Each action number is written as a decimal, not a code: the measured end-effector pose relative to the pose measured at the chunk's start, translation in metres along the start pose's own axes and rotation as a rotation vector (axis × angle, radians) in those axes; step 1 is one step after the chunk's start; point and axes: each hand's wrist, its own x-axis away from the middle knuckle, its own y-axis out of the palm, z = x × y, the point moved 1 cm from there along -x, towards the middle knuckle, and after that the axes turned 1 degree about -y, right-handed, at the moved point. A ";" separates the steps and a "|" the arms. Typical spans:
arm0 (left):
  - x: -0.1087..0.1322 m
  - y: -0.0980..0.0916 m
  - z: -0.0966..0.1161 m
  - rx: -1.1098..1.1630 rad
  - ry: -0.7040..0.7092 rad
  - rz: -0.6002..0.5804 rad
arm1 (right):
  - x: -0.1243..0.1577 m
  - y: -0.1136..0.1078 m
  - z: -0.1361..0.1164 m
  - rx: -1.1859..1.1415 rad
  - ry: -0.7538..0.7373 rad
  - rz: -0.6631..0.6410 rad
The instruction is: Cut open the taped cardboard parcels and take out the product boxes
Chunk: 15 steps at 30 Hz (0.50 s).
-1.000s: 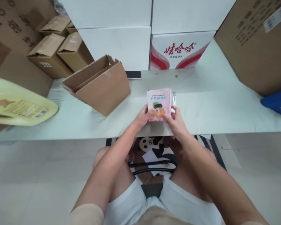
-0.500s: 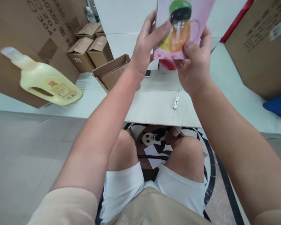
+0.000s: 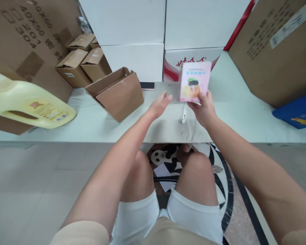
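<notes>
In my right hand (image 3: 204,109) is a pink box (image 3: 196,81) with a picture of a glass jug on its front. The thumb presses the front near the lower right corner, and the box stands upright above the table. My left hand (image 3: 161,104) hangs free to the left of the box, its fingers apart and nothing in them. An open brown carton (image 3: 122,97) sits tilted on the table, left of that hand. Just below the box lies a small white cutter (image 3: 184,114), its upper end close under the box's lower edge.
A yellow detergent bottle (image 3: 33,103) leans at the left, before a large carton (image 3: 22,44). Small brown cartons (image 3: 73,66) stand behind. A phone (image 3: 147,85) lies near white boxes (image 3: 132,61). At right are another large carton (image 3: 275,58) and a blue container (image 3: 298,110).
The pink box has come down toward the table. My left hand has let go of it and moved away to the left; my right hand still holds it. The view has shifted.
</notes>
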 end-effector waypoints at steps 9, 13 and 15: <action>0.044 0.031 -0.091 -0.965 0.083 -0.079 | -0.074 -0.149 0.013 0.281 0.282 0.652; 0.043 0.034 -0.088 -1.063 0.091 -0.095 | -0.116 -0.165 0.015 0.360 0.291 0.717; 0.040 0.033 -0.086 -1.093 0.081 -0.109 | -0.139 -0.168 0.019 0.444 0.271 0.697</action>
